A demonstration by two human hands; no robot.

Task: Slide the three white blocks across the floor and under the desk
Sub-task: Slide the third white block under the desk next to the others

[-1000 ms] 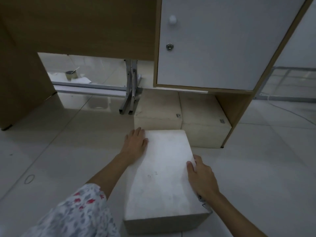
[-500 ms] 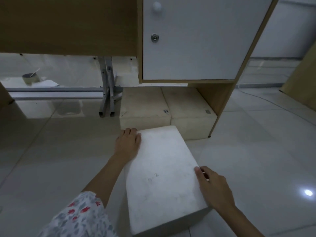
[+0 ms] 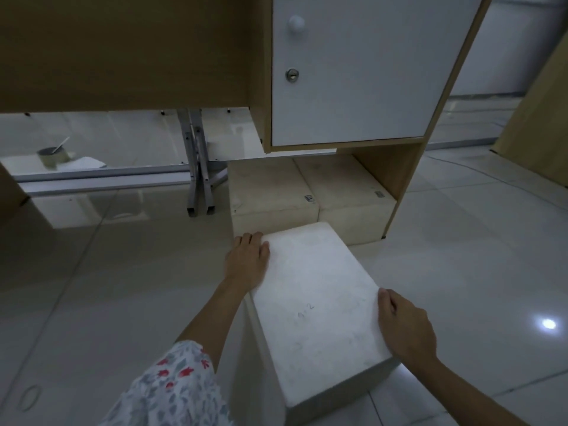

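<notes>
On tiled floor (image 3: 461, 256), white block (image 3: 316, 302) lies between left grip (image 3: 246, 262) and right grip (image 3: 405, 327).

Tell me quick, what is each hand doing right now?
Left hand: open, straight fingers pressing the white block at its left edge.
Right hand: closed, gripping the same block's right edge.

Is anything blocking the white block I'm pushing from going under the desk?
Yes. Two cream blocks already fill the gap under the white cabinet door, straight ahead of the far end of the white rectangular block. Grey metal legs stand just left of them.
</notes>
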